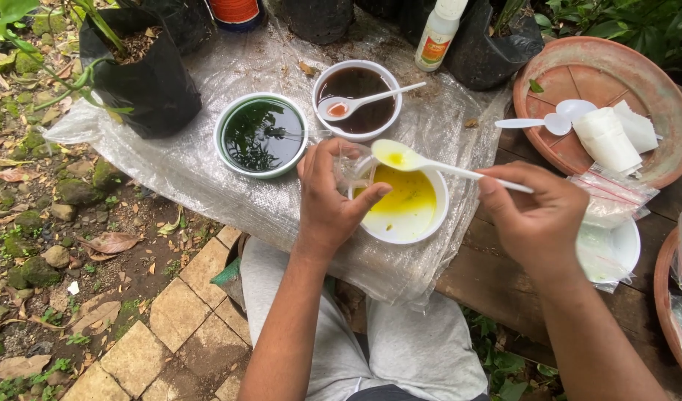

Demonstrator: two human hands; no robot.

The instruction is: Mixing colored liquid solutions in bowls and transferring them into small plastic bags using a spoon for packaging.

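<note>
Spoon [422, 161] in your right hand [537, 215], pinched by its white handle, its bowl carrying a little yellow liquid and held level over the yellow bowl [404, 206]. Your left hand [330, 197] is curled around a small clear cup [352, 165], fingers closed on it, holding it just above the near rim of that same bowl, right beside the spoon's tip. The yellow bowl sits on a clear plastic sheet [200, 163] spread over the wooden counter [497, 275], close to your knees.

Behind it stand two more white bowls: a green one [261, 135] to the left and a brown one [356, 100] with a second white spoon [363, 102] resting in it. They nearly touch each other.

A black grow bag [144, 82] with a plant stands at the far left of the sheet. A small white bottle [439, 33] stands at the back. To your right, a terracotta saucer [623, 82] holds a spare spoon [537, 123] and folded white paper [615, 137]. Zip bags [612, 197] lie just below it, over a white dish [627, 249].
</note>
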